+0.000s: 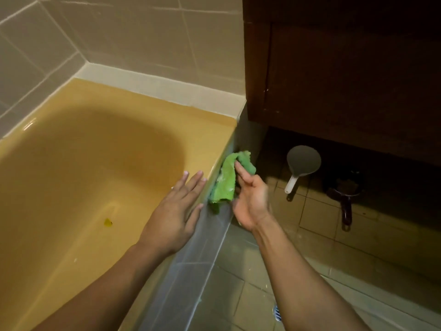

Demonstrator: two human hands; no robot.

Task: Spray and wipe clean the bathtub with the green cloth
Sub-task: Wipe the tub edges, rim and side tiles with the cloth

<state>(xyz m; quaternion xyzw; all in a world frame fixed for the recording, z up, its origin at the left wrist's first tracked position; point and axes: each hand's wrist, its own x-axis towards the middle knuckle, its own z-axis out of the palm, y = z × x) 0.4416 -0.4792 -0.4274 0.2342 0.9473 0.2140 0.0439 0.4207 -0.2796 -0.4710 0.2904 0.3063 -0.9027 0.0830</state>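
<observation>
Green cloth (226, 181): soft, light, damp-looking; I'm judging a bunched fold grips best.
Right hand (250, 199): I'm pinching it, frame centre.
Left hand (177, 211): fingers spread, resting on the bathtub (119, 130) rim.

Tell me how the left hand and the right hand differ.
The left hand lies flat with straight fingers; the right hand has curled fingers. The left hand rests empty on the bathtub rim; the right hand grips the green cloth at the rim's outer edge. Both are bare and at the tub's near edge.
</observation>
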